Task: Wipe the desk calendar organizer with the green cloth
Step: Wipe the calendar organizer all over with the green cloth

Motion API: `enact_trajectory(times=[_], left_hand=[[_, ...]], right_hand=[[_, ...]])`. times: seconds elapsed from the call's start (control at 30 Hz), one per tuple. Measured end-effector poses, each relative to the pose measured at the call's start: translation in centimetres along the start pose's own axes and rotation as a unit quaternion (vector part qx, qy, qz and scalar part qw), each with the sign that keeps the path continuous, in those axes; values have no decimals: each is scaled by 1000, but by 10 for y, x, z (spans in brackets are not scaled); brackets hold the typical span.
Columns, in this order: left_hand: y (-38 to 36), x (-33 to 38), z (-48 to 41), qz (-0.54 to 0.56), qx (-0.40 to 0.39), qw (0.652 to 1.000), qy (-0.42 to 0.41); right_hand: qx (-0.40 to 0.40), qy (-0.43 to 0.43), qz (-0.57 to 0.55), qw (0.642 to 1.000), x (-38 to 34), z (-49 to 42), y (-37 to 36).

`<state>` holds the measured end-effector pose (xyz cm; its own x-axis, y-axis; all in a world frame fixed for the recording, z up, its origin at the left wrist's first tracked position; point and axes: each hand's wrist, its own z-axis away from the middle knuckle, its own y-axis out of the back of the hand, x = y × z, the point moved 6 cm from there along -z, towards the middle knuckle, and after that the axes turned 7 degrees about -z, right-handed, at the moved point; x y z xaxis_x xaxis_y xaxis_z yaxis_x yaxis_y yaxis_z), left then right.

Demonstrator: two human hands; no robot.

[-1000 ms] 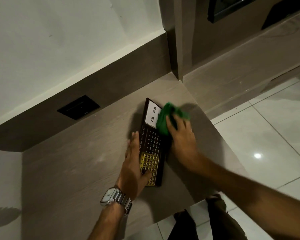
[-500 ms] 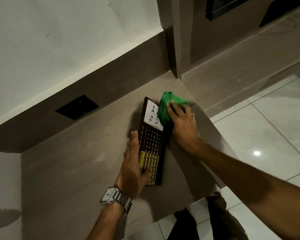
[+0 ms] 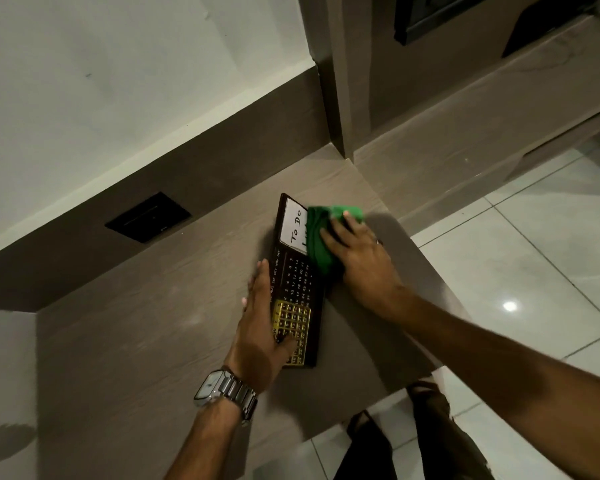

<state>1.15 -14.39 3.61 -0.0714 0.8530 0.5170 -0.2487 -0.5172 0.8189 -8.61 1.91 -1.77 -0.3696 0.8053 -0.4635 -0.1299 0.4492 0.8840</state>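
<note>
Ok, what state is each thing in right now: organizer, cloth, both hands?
desk calendar organizer: flat on the desk, far end partly covered.
green cloth: bunched, on the organizer's far end.
right hand: presses the cloth, fingers straight.
left hand: flat, thumb on organizer, steadying it.

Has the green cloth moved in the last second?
Yes. Against the desk calendar organizer, the green cloth under the right hand slid past the far end of the To Do note, then came back toward the person and now covers its right edge.

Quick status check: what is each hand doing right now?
Left hand: open, flat, resting on the organizer's left edge.
Right hand: open, straight fingers pressing the green cloth onto the organizer.
</note>
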Motion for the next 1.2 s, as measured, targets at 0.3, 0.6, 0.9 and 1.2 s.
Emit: enact_trajectory(times=[0.3, 0.6, 0.9, 1.2], left_hand=[[3, 4, -2, 10, 10, 1000, 17], [12, 5, 12, 15, 39, 999, 21], [-10, -10, 30, 48, 111, 992, 31], [-15, -17, 36, 142, 42, 989, -10]], right_hand=[[-56, 52, -46, 996, -54, 87, -26], [-13, 12, -268, 963, -59, 131, -1], [27, 133, -280, 950, -94, 86, 8], [11, 264, -200, 943, -103, 98, -7]])
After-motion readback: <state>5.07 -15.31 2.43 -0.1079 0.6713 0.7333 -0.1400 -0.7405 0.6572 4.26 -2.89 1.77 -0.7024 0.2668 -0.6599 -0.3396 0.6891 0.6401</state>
